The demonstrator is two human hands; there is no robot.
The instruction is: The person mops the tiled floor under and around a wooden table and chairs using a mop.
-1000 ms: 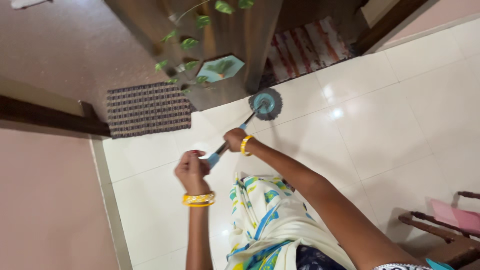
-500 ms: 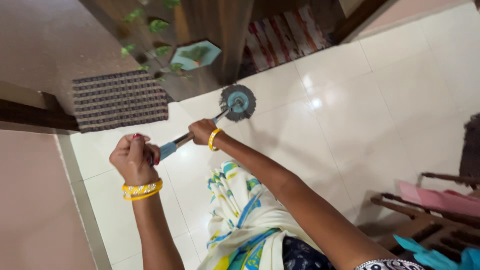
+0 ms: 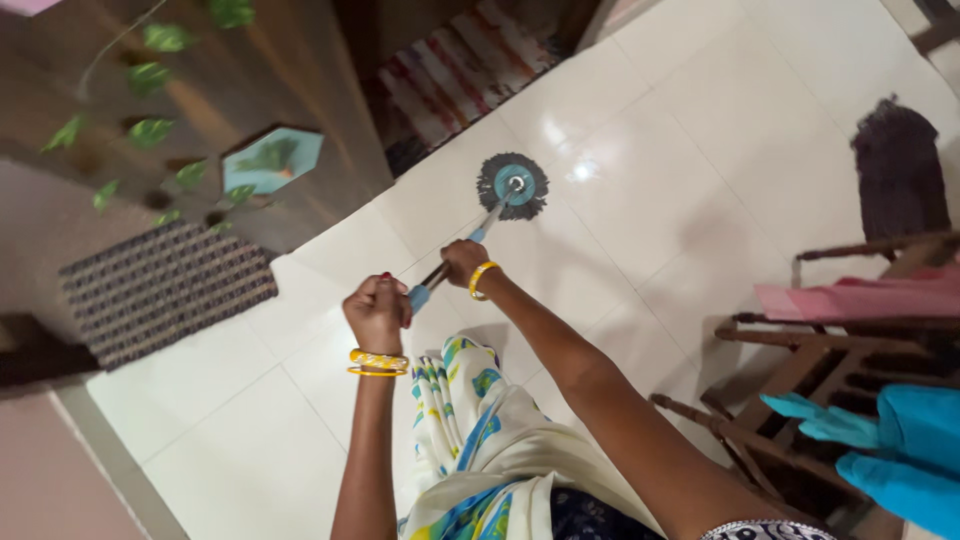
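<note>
Left hand (image 3: 377, 309): fist closed round the upper end of the mop handle (image 3: 455, 262), nearest the body.
Right hand (image 3: 464, 264): wrapped round the handle just beyond the left hand, fingers pressed together.
Mop head (image 3: 513, 186): round, dark fringe with a blue hub, laid on the white tiled floor (image 3: 680, 180) past the right hand.
Handling: judged light and stiff in the shaft, soft at the fringe; best gripped at two spaced points.
Concealed: handle portions inside both fists; fringe wetness cannot be told.
</note>
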